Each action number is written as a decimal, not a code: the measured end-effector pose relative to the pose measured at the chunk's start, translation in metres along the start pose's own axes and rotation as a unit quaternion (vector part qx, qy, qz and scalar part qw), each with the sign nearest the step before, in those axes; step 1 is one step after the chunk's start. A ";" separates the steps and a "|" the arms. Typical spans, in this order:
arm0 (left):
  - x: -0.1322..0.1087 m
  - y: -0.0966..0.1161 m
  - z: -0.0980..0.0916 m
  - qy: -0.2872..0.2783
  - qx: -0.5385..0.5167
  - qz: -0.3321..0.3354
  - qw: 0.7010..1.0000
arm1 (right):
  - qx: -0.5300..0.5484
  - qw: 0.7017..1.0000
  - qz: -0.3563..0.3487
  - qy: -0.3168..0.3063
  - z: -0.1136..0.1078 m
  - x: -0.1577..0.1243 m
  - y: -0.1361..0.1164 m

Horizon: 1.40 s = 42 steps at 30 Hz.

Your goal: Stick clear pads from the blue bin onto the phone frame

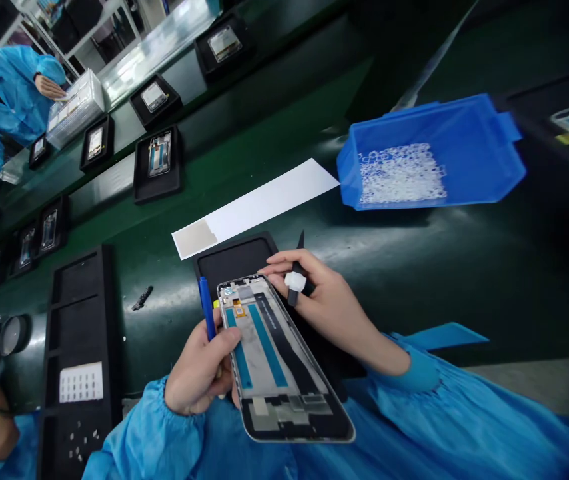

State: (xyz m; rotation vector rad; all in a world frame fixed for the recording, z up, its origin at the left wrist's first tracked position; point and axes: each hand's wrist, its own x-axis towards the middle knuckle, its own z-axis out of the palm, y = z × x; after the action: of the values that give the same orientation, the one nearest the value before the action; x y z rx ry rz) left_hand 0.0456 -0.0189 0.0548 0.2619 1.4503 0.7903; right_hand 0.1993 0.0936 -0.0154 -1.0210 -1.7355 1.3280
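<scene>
A phone body without its back cover [284,353] is tilted in front of me, with two blue strips and a black strip inside. My left hand [202,363] grips its left side, thumb over the inner face. A blue pen [206,307] sticks up from that same hand. At the phone's upper right edge, my right hand [327,300] has its fingertips touching or very near the rim. Tucked in this hand is a black pointed tool [301,241] with a white wrap [295,281]; its exact kind is unclear. A black tray [237,260] lies beneath, partly hidden.
A blue bin [484,153] holds many small white rings. Beside it lies a white strip [264,200]. At left stands a long black tray [82,320] with a white label sheet. Phones in black trays [158,163] line the green bench. Other people's hands [49,87] are at left.
</scene>
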 end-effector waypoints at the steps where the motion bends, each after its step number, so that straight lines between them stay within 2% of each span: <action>1: 0.000 0.000 0.000 -0.001 -0.010 -0.005 1.000 | -0.001 1.000 0.001 -0.001 0.000 0.000 0.000; 4: 0.000 -0.001 -0.001 -0.007 -0.024 -0.015 1.000 | 0.004 1.000 0.003 -0.004 0.000 0.000 0.000; 13: 0.005 -0.012 -0.007 -0.017 -0.008 0.015 1.000 | 0.004 1.000 0.003 0.002 0.000 -0.003 0.001; 19: 0.001 -0.005 -0.007 -0.031 -0.050 -0.030 0.998 | -0.006 1.000 0.009 -0.004 -0.001 -0.004 0.002; 24: -0.004 -0.002 -0.007 -0.045 -0.083 -0.027 0.995 | -0.009 1.000 0.008 -0.011 -0.003 -0.004 0.000; 31: -0.007 -0.001 -0.007 -0.040 -0.066 -0.034 0.996 | -0.008 1.000 0.009 -0.021 -0.003 -0.003 -0.002; 33: -0.008 -0.004 -0.006 -0.033 -0.039 -0.020 0.999 | -0.006 1.000 0.008 -0.028 -0.005 -0.003 -0.003; 38: -0.002 -0.014 -0.007 -0.043 0.107 0.081 0.990 | -0.035 0.997 -0.013 -0.066 -0.013 0.005 -0.011; 42: 0.017 -0.018 -0.007 0.027 0.264 0.167 0.949 | -0.105 0.992 -0.046 -0.049 -0.021 0.009 -0.010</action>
State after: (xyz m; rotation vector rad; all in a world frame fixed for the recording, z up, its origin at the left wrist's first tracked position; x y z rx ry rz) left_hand 0.0436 -0.0238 0.0297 0.9206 1.6776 0.6639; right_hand 0.2123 0.1083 -0.0008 -0.9919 -2.0051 1.1731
